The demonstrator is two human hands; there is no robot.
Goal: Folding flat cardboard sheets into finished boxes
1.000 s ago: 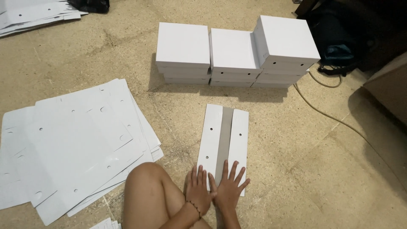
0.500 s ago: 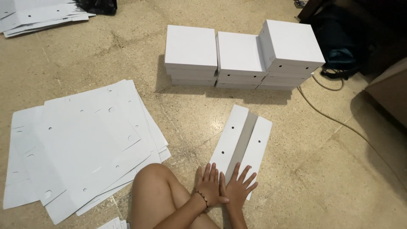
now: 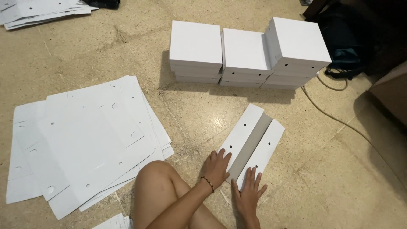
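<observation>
Status, L to R. Flat stack at 9 o'clock on floor: white die-cut sheets w/ punched holes, fanned loosely, unfolded; judged as work remaining. Second flat pile at 11 o'clock, also unfolded.

Left hand, approx. 6 o'clock: fingers spread, palm down, pressing near end of left flap of folded blank. No pinch; flat contact only.

Right hand, just right of left hand: fingers spread, fingertips touching near end of right flap. Flat contact, nothing gripped.

Folded blank lies on floor at centre, long axis running 7 to 1 o'clock. Appearance: long white card, two side flaps folded inward, grey-brown inner face showing as strip between them; small round holes on each flap. Judged partway formed: sides creased, ends not raised.

Finished boxes at 12 o'clock: three white stacks side by side, right stack tallest. Judged done.

Dark bag and cable at 2 o'clock.
</observation>
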